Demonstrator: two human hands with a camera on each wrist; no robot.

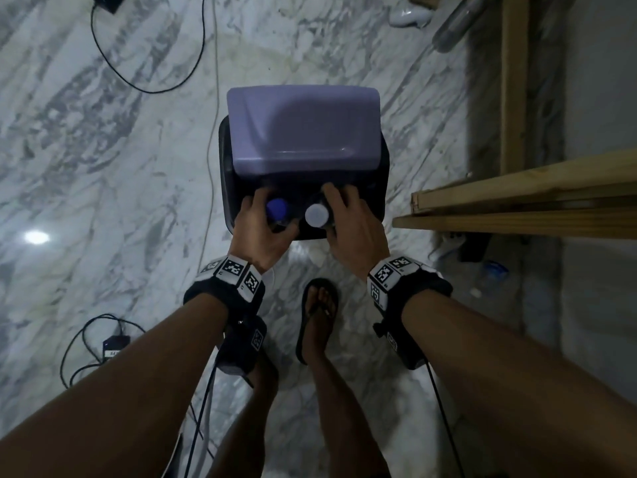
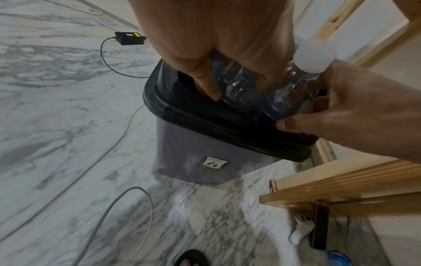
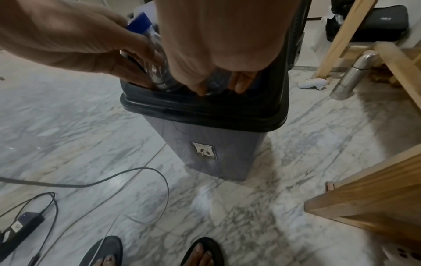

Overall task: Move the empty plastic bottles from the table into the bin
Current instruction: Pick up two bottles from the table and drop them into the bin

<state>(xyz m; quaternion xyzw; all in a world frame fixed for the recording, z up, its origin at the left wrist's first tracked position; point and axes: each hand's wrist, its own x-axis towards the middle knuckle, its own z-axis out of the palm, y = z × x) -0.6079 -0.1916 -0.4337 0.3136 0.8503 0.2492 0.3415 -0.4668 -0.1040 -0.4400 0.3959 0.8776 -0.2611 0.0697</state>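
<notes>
A purple bin [image 1: 303,132] with a black rim [image 2: 205,117] stands on the marble floor, its swing lid tilted. My left hand [image 1: 262,229] grips a clear plastic bottle with a blue cap [image 1: 277,208] upright in the bin's front opening. Beside it, my right hand [image 1: 351,225] holds a second clear bottle with a white cap [image 1: 316,214], also upright and partly inside the rim. In the left wrist view the left-hand bottle [image 2: 232,86] and the white-capped bottle [image 2: 298,84] stand side by side. The right wrist view shows the blue cap [image 3: 140,24] and the rim [image 3: 200,111].
A wooden table frame [image 1: 537,201] stands close on the right of the bin. Cables [image 1: 144,77] and a power adapter [image 1: 115,348] lie on the floor to the left. My sandalled foot [image 1: 319,315] is just behind the bin. A steel flask [image 3: 352,75] lies under the table.
</notes>
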